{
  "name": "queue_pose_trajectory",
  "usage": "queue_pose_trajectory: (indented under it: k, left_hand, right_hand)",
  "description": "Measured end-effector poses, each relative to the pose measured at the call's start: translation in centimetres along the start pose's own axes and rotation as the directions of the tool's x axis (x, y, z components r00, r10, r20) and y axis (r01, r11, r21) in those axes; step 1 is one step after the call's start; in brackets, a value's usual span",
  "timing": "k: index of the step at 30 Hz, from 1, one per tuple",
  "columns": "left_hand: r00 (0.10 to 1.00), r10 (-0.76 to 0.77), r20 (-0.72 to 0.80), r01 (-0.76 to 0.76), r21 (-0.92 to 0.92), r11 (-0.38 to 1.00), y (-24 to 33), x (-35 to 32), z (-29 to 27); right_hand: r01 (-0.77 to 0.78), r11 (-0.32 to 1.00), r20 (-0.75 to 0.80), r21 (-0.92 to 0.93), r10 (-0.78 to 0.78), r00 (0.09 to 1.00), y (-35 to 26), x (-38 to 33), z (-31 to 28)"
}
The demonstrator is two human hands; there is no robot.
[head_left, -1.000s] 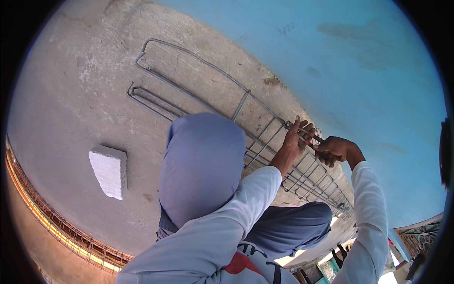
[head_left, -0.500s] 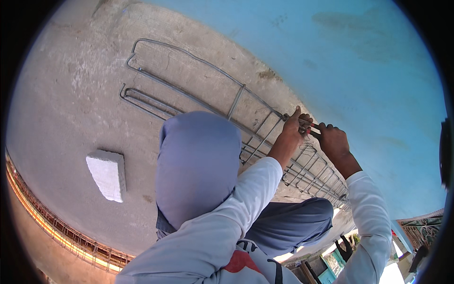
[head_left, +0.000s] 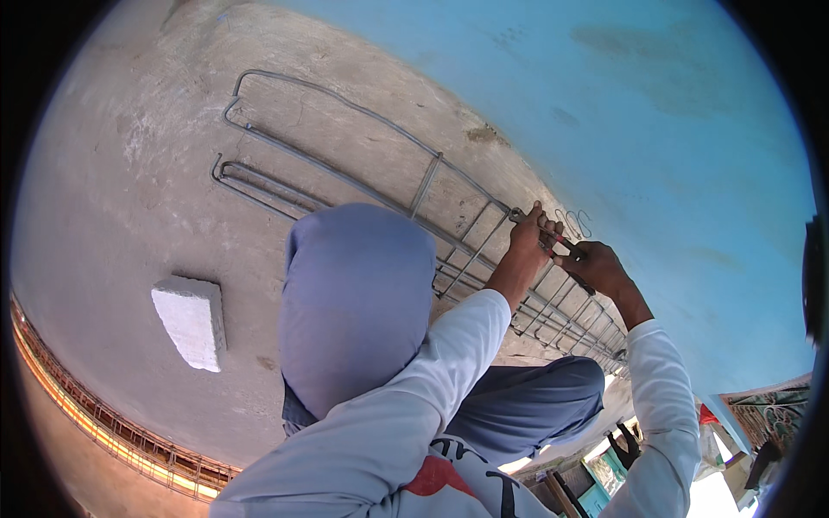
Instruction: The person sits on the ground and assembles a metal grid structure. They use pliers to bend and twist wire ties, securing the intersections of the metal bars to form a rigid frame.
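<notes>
A cage of grey steel reinforcing bars [head_left: 332, 166] lies along the concrete, its far outer bar running beneath my hands. My left hand [head_left: 528, 237] is closed around the front part of a pair of pincers [head_left: 566, 243] with red-and-black handles, thumb pointing up. The pincers' head rests at a joint of the outer bar. My right hand [head_left: 602, 268] grips the handle ends. Thin bent tie wire [head_left: 577, 223] loops out just beyond my left hand; where its ends go is hidden behind my fingers.
A white block [head_left: 190, 319] sits on the concrete floor [head_left: 112, 259] at left. A blue wall [head_left: 673, 173] rises close beyond the cage. My bent knees [head_left: 358, 302] are between me and the bars. Another long bar cage [head_left: 112, 432] runs at lower left.
The pincers have turned at the joint, and my right hand has moved slightly lower. The wire loops swung from below my hands to beyond my left hand.
</notes>
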State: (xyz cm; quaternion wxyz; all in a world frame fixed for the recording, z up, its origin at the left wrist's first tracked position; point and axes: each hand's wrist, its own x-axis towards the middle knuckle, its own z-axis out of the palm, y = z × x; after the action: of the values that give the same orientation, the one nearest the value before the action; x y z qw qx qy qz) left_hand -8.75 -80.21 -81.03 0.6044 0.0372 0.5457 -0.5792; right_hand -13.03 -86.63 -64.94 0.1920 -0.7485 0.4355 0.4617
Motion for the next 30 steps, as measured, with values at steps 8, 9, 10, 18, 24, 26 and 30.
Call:
queue_pose_trajectory:
  k: [8,9,10,18,24,26,30]
  left_hand:
    - [0.956,0.183,-0.229,-0.095,0.347,0.933,-0.5,-0.2,1.2]
    - [0.953,0.241,-0.181,-0.138,0.449,0.883,-1.1,-0.5,0.6]
    - [0.945,0.301,-0.125,-0.19,0.54,0.82,-1.6,-0.9,-0.3]
    - [0.681,0.69,0.243,-0.332,0.943,-0.005,-0.8,-1.1,-5.1]
    - [0.61,0.741,0.282,-0.398,0.917,-0.021,-1.3,-1.6,-4.9]
    - [0.628,0.726,0.28,-0.441,0.897,0.035,-1.4,-1.3,-5.2]
    - [0.573,0.751,0.328,-0.475,0.879,-0.022,-1.2,-1.1,-5.9]
  right_hand:
    - [-0.233,0.951,0.303,0.203,0.165,0.939,0.0,1.1,-0.6]
    - [-0.306,0.882,0.424,0.359,0.138,0.895,0.9,1.1,-0.6]
    - [-0.38,0.784,0.531,0.49,0.077,0.844,2.3,1.4,-0.8]
    - [-0.191,0.893,0.31,0.408,0.062,0.949,4.4,2.2,-0.3]
    - [-0.137,0.86,0.19,0.491,0.048,0.981,5.5,0.6,1.4]
    - [-0.068,0.912,0.13,0.405,0.016,0.991,6.3,0.8,2.3]
    - [0.084,0.994,0.024,0.065,-0.086,0.996,3.6,0.7,1.0]
